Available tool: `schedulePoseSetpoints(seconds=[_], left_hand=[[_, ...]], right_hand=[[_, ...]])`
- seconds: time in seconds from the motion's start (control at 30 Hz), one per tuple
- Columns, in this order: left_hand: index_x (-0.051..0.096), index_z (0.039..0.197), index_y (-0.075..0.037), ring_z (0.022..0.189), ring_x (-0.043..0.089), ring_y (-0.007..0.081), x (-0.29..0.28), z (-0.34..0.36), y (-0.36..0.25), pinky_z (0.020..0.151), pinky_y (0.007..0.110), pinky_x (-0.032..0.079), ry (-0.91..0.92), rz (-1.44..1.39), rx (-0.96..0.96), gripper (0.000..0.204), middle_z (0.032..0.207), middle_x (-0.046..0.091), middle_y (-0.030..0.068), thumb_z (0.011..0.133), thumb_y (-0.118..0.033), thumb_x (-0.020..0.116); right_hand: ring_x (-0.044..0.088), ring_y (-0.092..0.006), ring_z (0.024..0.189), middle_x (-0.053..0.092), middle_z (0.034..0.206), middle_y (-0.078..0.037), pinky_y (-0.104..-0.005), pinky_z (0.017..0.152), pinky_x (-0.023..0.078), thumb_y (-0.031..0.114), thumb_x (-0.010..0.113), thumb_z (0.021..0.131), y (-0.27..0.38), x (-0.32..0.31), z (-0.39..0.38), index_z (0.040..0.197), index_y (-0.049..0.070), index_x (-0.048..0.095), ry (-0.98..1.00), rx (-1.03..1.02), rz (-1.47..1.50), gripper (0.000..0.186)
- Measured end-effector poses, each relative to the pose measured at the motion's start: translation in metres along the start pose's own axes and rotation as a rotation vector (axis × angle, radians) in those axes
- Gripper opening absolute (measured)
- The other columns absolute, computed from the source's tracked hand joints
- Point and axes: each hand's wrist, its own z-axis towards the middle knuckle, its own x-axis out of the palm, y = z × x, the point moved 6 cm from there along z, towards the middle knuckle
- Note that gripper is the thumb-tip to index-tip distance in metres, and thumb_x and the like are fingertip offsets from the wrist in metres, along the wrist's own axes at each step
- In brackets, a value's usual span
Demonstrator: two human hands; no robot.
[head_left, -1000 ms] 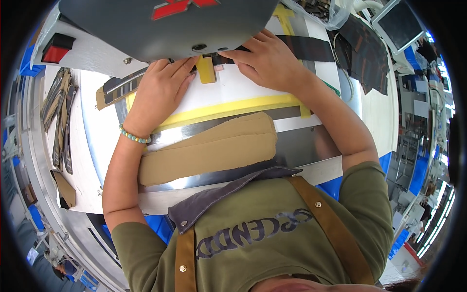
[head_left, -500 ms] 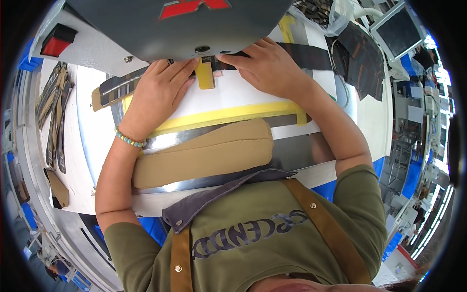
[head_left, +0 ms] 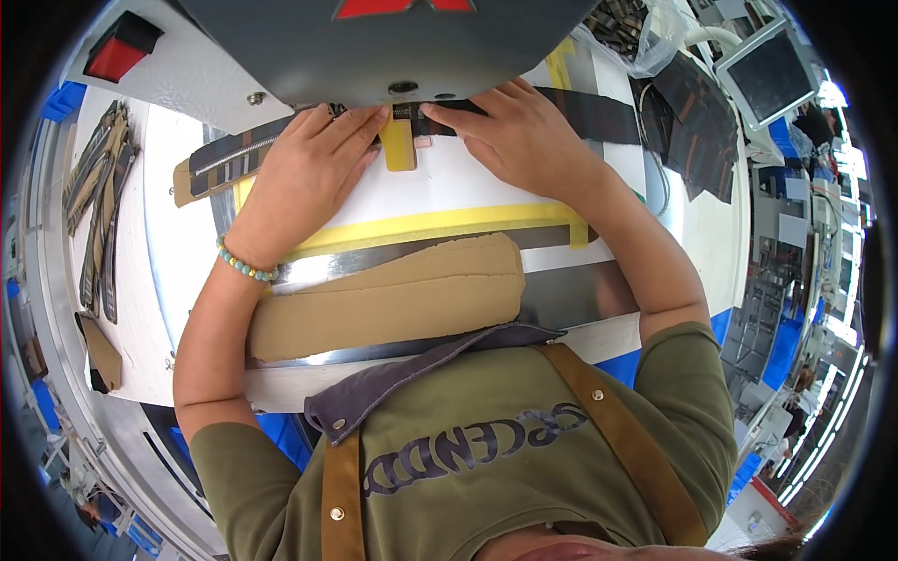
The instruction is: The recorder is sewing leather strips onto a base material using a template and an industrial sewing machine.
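Under the dark machine head, a long dark strip runs from side to side, with a zipper and striped fabric at its left end. My left hand lies flat with its fingers out, pressing on the strip. On the right, my right hand rests on it too, index finger stretched toward the middle and holding nothing visible. Between the fingertips sits a small yellow tab, pointing toward me. The machine head hides whatever lies just beyond the fingertips.
A brown panel lies on the metal plate near me, below a yellow tape line. Striped strips are on the left. Dark fabric pieces and a small screen stand at the right.
The view has shifted slightly, so the machine head sits a little lower. Both hands keep nearly the same place on the strip.
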Motion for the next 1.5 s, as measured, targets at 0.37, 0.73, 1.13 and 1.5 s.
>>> schedulePoseSetpoints(seconds=[0.37, 0.73, 1.13, 1.5], left_hand=[[0.069, 0.141, -0.001, 0.122, 0.064, 0.0329, 0.000, 0.000, -0.002, 0.110, 0.044, 0.053, -0.006, 0.010, 0.013, 0.047, 0.138, 0.070, 0.0122, 0.096, -0.013, 0.074], [0.066, 0.145, -0.002, 0.117, 0.064, 0.0318, 0.001, -0.002, 0.000, 0.107, 0.043, 0.053, 0.002, 0.014, 0.005, 0.051, 0.139, 0.070, 0.0117, 0.096, -0.014, 0.074], [0.066, 0.144, -0.001, 0.116, 0.065, 0.0315, -0.001, -0.001, -0.002, 0.105, 0.043, 0.054, -0.030, 0.067, 0.030, 0.051, 0.136, 0.071, 0.0116, 0.095, -0.014, 0.075], [0.076, 0.117, 0.004, 0.105, 0.070, 0.0279, -0.012, -0.006, 0.001, 0.095, 0.039, 0.060, -0.091, 0.194, 0.051, 0.028, 0.123, 0.075, 0.0114, 0.095, -0.013, 0.078]], right_hand=[[0.069, -0.0254, 0.116, 0.068, 0.126, -0.004, -0.0423, 0.100, 0.058, 0.007, 0.076, 0.086, 0.001, -0.001, -0.001, 0.120, 0.012, 0.077, -0.002, 0.008, 0.032, 0.035], [0.069, -0.0257, 0.118, 0.068, 0.127, -0.004, -0.0427, 0.101, 0.058, 0.007, 0.076, 0.086, 0.001, 0.000, 0.000, 0.121, 0.012, 0.077, 0.008, 0.010, 0.005, 0.035], [0.069, -0.0254, 0.117, 0.067, 0.129, -0.004, -0.0421, 0.100, 0.058, 0.007, 0.076, 0.087, -0.003, 0.004, -0.001, 0.122, 0.013, 0.075, -0.003, -0.005, -0.009, 0.036], [0.069, -0.0247, 0.114, 0.067, 0.125, -0.003, -0.0413, 0.099, 0.058, 0.005, 0.076, 0.085, -0.005, 0.003, 0.001, 0.121, 0.013, 0.075, -0.033, -0.001, 0.026, 0.037]])
